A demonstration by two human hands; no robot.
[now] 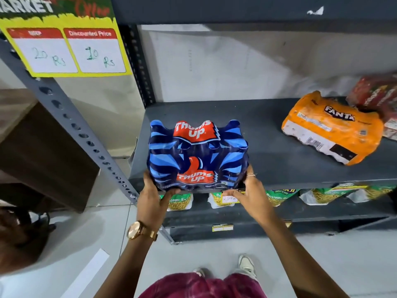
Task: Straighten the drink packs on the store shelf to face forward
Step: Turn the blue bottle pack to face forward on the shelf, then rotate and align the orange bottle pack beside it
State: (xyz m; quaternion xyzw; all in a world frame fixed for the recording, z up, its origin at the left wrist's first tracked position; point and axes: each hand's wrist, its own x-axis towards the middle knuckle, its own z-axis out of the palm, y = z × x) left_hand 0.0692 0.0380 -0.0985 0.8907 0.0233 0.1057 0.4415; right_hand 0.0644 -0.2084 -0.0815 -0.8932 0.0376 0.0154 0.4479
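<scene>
**Both hands grip the Thums Up pack at the shelf edge**

The blue shrink-wrapped Thums Up drink pack sits at the front of the dark grey metal shelf, logo forward. The left hand and right hand clasp its lower corners. An orange plastic-wrapped Fanta pack lies askew, well apart to the right.

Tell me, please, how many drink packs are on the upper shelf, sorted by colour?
Blue Thums Up pack, held at its front corners by the left hand and right hand: 1
Orange Fanta pack, lying askew: 1
Red pack, blurred and partly cut off at the right edge: 1
Total: 3
</scene>
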